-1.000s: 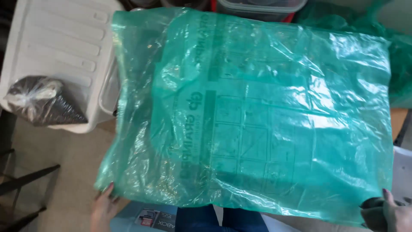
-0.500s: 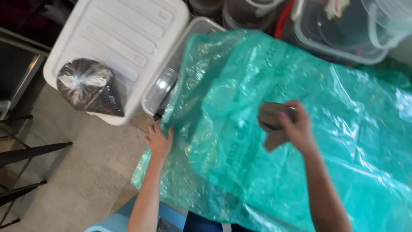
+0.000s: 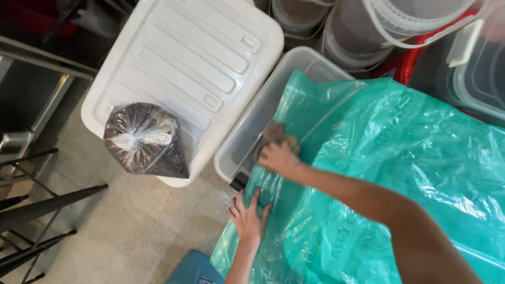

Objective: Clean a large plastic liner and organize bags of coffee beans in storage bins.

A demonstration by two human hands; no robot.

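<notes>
Currently, left hand presses flat, fingers spread, on the green plastic bag, steadying it; right hand clamps a brown cloth at the clear bin edge.

A tied bag of grains is sitting on a bin lid, left of an open tub. A plastic sheet is draping over that tub's right side, with buckets standing behind.

A storage or stockroom corner. White lidded plastic bins, clear tubs and buckets of dark granules crowd a bare concrete floor. A bagged portion of dark grains rests on one lid.
</notes>
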